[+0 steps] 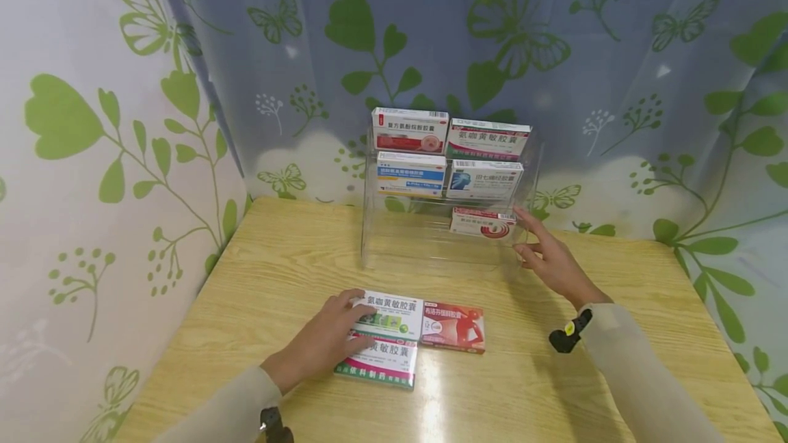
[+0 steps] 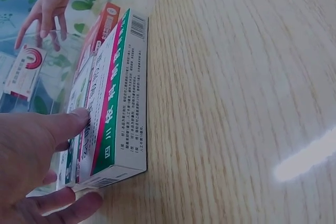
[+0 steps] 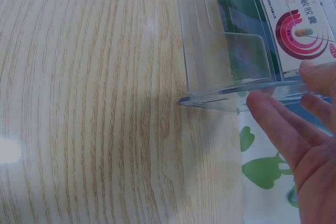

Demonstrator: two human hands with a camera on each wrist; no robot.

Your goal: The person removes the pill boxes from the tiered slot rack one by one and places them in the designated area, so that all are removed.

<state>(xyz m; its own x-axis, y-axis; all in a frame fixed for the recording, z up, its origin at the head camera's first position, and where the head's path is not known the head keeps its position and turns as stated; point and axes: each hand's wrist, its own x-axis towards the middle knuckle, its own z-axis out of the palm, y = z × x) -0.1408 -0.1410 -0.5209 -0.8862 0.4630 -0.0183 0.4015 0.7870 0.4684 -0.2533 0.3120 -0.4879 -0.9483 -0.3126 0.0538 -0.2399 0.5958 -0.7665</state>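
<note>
My left hand (image 1: 323,340) rests at the left end of two medicine boxes lying flat on the table. Its fingers reach over the green-and-white box (image 1: 400,308), and the thumb touches near the seam with the pink-and-green box (image 2: 118,108). Right beside these lies a red medicine box (image 1: 458,327). Behind them stands a clear plastic display rack (image 1: 400,251). At the rack's right side is my right hand (image 1: 554,265), fingers extended and touching the side panel. Close to it, a white-and-red capsule box (image 3: 299,24) sits in the bottom tier.
The rack's upper tiers hold a red-and-white box (image 1: 409,132), a pink-and-green box (image 1: 489,141), a blue-and-white box (image 1: 411,176) and a white box with a blue picture (image 1: 485,182). A patterned curtain (image 1: 394,53) hangs behind the wooden table (image 1: 295,251).
</note>
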